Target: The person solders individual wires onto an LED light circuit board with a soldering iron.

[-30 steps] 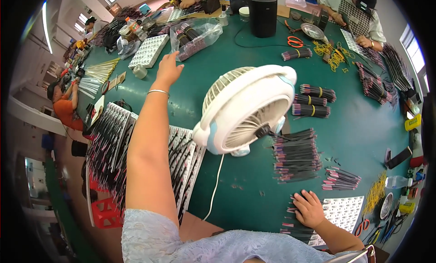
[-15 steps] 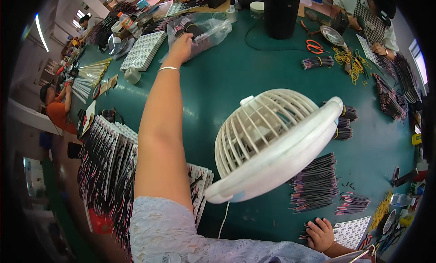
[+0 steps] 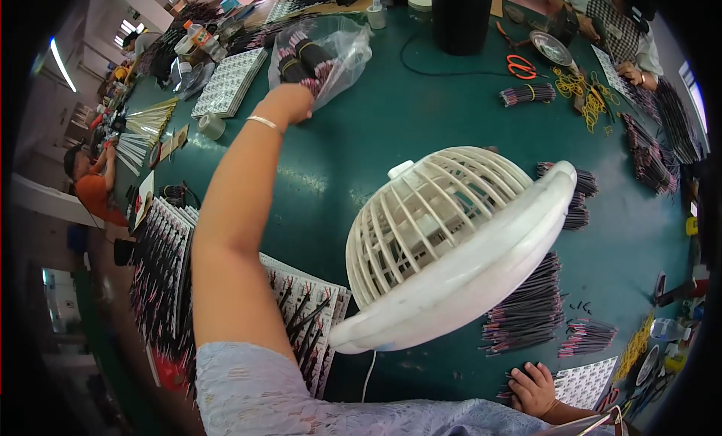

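Observation:
My left hand (image 3: pixel 289 105) is stretched far across the green table, its fingers curled at the near edge of a clear plastic bag (image 3: pixel 347 48). Bundles of dark wires (image 3: pixel 304 58) with pinkish ends lie inside that bag. The fingertips are partly hidden, but the hand appears closed on the bag's edge. At the lower right, my right hand (image 3: pixel 533 389) lies with its fingers apart, beside a few short wires and a white printed sheet (image 3: pixel 587 383). Above it are a broad pile of black wires (image 3: pixel 524 308) and a smaller pile (image 3: pixel 587 337).
A white caged fan (image 3: pixel 451 240) stands large in the middle. Wire-covered white boards (image 3: pixel 169 255) are stacked at left. Orange-handled scissors (image 3: pixel 520 66), a tied wire bundle (image 3: pixel 528 94) and yellow bands (image 3: pixel 590 97) lie at far right. Other people sit around the table.
My left hand has drawn back slightly toward me and left, from inside the bag to its near edge. The wire bundles in the bag show more now. My right hand stays put.

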